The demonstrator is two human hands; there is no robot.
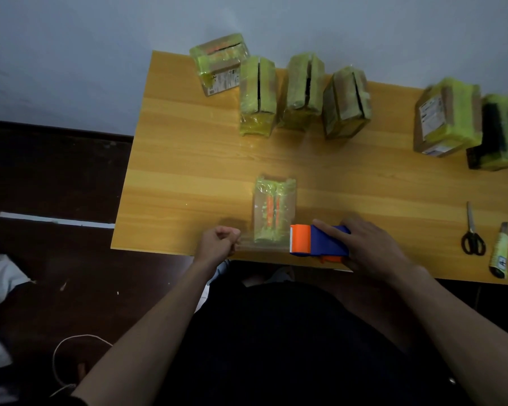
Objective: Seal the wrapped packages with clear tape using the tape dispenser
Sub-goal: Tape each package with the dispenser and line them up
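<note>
A small wrapped package [274, 210] with yellow-green film and an orange stripe lies near the front edge of the wooden table [188, 177]. To its right, my right hand [370, 247] grips the blue and orange tape dispenser [317, 241], index finger stretched along its top. A strip of clear tape [261, 247] runs leftward from the dispenser across the package's near end. My left hand [217, 243] pinches the free end of that strip at the package's left.
Several wrapped packages [258, 96] stand in a row at the back of the table, two more [447, 121] at the far right. Scissors [472, 232] and a utility knife [500, 250] lie at the right front. Dark floor lies left of the table.
</note>
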